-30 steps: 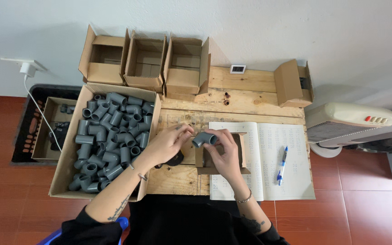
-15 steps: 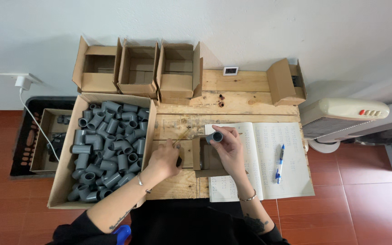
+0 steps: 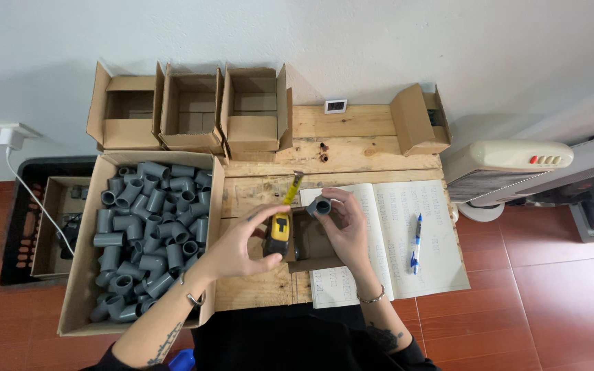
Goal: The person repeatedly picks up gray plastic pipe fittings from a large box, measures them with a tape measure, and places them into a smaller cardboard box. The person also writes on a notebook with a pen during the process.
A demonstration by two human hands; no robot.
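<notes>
1. A yellow tape measure (image 3: 278, 232) is held tight in the left hand (image 3: 238, 244); its tape is pulled out toward the far side.
2. A grey pipe piece (image 3: 322, 205) is gripped by the right hand (image 3: 344, 230), over the table (image 3: 352, 134), just right of the tape.
3. A big box of grey pipes (image 3: 142, 227) is seen on the left; an open notebook (image 3: 417, 206) and a blue pen (image 3: 416, 242) are seen on the right.

Both hands raised, left (image 3: 236, 244) and right (image 3: 344, 230) each gripping closed

- One head-worn view, looking steeply down from well above the wooden worktop (image 3: 352, 148).
- It faces the wall beyond the worktop's far edge.
</notes>
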